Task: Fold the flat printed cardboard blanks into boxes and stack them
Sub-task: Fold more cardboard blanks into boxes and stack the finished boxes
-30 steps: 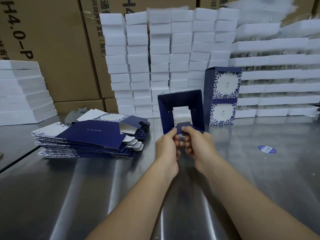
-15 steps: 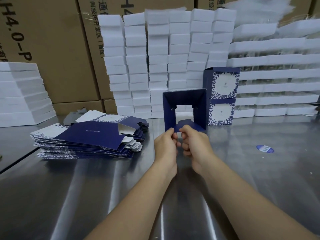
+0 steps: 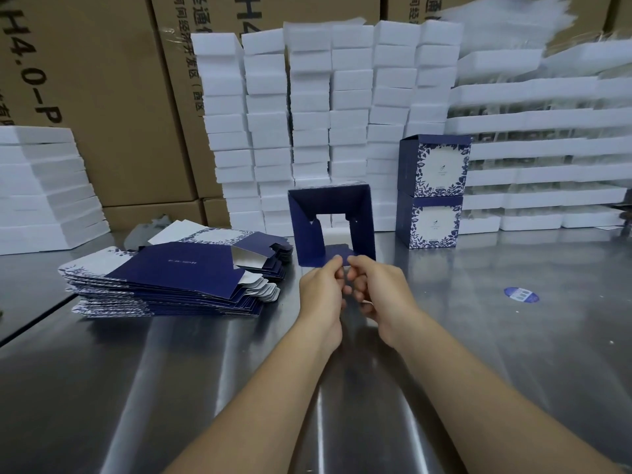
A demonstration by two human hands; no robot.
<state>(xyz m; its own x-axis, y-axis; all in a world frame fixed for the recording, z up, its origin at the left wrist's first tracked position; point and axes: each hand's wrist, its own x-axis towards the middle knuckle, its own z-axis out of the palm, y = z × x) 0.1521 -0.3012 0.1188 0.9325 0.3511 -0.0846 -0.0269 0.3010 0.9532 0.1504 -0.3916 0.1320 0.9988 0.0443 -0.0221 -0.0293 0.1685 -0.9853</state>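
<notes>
A half-formed navy box (image 3: 330, 208) stands open toward me at the table's middle, its far end flaps partly folded in. My left hand (image 3: 321, 295) and my right hand (image 3: 383, 295) both pinch its near bottom flap. A pile of flat blue-and-white printed blanks (image 3: 178, 275) lies to the left. Two finished boxes (image 3: 436, 193) are stacked one on the other at the right, against the white blocks.
The steel table (image 3: 496, 354) carries a round blue sticker (image 3: 521, 295) at right. White foam blocks (image 3: 307, 114) are stacked in columns behind the box, with white trays (image 3: 547, 148) at right and more (image 3: 37, 186) at left. Brown cartons (image 3: 102, 97) form the back wall.
The open box has shifted slightly while both hands keep working its near bottom flap; the view has moved a little closer.
</notes>
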